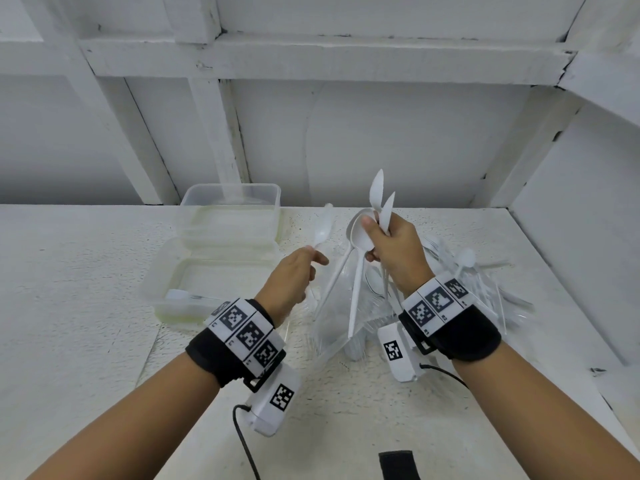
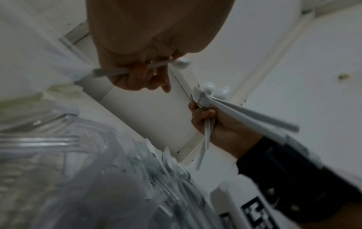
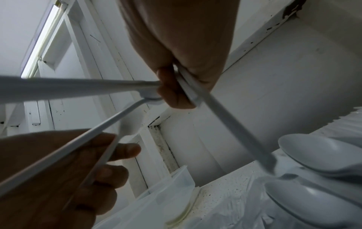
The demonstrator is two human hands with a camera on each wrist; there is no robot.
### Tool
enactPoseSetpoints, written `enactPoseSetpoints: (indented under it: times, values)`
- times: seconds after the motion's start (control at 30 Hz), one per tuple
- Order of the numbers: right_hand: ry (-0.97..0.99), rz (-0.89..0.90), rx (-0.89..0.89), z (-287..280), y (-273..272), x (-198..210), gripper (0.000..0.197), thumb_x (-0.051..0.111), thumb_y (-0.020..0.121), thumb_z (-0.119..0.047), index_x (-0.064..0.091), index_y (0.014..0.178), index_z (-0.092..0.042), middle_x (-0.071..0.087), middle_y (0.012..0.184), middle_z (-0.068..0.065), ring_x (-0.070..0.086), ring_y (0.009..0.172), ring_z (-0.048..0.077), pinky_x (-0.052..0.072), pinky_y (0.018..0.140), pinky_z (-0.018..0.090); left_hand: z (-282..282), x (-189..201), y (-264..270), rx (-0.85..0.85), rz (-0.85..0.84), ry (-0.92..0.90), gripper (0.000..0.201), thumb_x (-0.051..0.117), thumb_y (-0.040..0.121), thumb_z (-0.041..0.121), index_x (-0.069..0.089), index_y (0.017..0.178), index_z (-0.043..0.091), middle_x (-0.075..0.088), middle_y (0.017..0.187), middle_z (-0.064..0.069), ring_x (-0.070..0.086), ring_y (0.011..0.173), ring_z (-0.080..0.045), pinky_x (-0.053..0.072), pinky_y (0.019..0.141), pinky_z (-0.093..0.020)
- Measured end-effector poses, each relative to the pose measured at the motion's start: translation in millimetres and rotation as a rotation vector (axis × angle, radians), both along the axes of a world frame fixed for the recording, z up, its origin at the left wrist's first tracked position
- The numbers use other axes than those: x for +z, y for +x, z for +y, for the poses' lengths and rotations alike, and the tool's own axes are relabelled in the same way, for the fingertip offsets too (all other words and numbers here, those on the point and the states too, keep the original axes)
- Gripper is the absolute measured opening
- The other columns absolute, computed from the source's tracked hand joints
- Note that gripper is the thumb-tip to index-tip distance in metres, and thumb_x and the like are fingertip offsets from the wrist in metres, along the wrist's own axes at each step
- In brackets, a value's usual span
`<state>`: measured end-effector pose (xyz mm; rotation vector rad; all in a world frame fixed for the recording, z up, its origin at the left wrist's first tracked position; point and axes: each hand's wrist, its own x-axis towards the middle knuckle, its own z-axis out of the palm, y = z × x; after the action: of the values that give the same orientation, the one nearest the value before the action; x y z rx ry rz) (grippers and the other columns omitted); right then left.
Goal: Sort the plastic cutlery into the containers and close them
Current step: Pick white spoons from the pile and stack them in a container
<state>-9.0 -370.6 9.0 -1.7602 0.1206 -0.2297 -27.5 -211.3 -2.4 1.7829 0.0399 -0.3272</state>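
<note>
Two clear plastic containers [image 1: 228, 216] sit open on the white desk [image 1: 69, 289], just beyond and to the outer side of the left hand [image 1: 291, 275]; the nearer one [image 1: 194, 289] already holds a white piece of cutlery at its near end, of a kind too blurred to name. The left hand, fingers curled, pinches a single white plastic spoon [image 1: 322, 230] by its handle, bowl up, raised above the desk. Just beside it the right hand [image 1: 394, 251] clamps a bundle of white cutlery [image 1: 367, 233], some bowls pointing up and some handles trailing down towards the wrist, crossed at loose angles. Below and beyond the right hand lies the unsorted heap of plastic cutlery [image 1: 467, 271], spread over a crumpled clear plastic bag [image 1: 332, 323].

The sorting looks to be at an early stage, with both containers nearly bare and no lid visible. The risk lies in the right hand's crowded hold: the pieces are splayed rather than aligned, so one could slip free and fall back into the heap or onto the desk as the hand turns. Spoons and other pieces could also end up mixed in one container, since the white shapes are hard to tell apart.
</note>
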Motion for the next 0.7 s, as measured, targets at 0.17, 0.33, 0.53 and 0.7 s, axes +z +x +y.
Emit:
enactPoseSetpoints:
  times: [0.17, 0.33, 0.53, 0.7]
  values:
    - [-0.051, -0.07, 0.017, 11, -5, 0, 0.011, 0.052, 0.095, -0.02, 0.056, 0.092, -0.01, 0.045, 0.065, -0.002, 0.045, 0.056, 0.009, 0.046, 0.049, 0.017, -7, 6, -6, -0.059, 0.156, -0.269, 0.021, 0.036, 0.1, 0.014, 0.047, 0.084, 0.009, 0.06, 0.082, -0.01, 0.059, 0.072, -0.019, 0.053, 0.07, -0.03]
    - [-0.175, -0.107, -0.035, 14, -3, -8, 0.021, 0.051, 0.095, -0.025, 0.06, 0.094, -0.006, 0.049, 0.067, 0.002, 0.045, 0.061, 0.012, 0.044, 0.059, 0.028, -6, 15, -12, -0.112, 0.213, -0.464, 0.019, 0.032, 0.102, 0.015, 0.043, 0.089, 0.008, 0.069, 0.081, -0.015, 0.068, 0.069, -0.025, 0.058, 0.066, -0.033]
    - [-0.046, -0.027, 0.06, 12, 0, -14, 0.022, 0.053, 0.094, -0.025, 0.06, 0.113, -0.016, 0.056, 0.078, 0.0, 0.048, 0.059, 0.011, 0.043, 0.049, 0.02, -5, 15, -14, -0.153, 0.232, -0.444, 0.022, 0.034, 0.101, 0.015, 0.056, 0.098, 0.01, 0.063, 0.067, -0.003, 0.058, 0.055, -0.013, 0.051, 0.052, -0.023]
    - [0.054, -0.002, 0.085, 11, -1, -14, 0.008, 0.055, 0.093, -0.021, 0.053, 0.086, -0.023, 0.05, 0.07, -0.001, 0.045, 0.055, 0.014, 0.04, 0.045, 0.021, -7, 12, -16, -0.173, 0.345, -0.517, 0.027, 0.034, 0.1, 0.013, 0.058, 0.103, 0.002, 0.057, 0.073, -0.008, 0.057, 0.06, -0.016, 0.055, 0.059, -0.027]
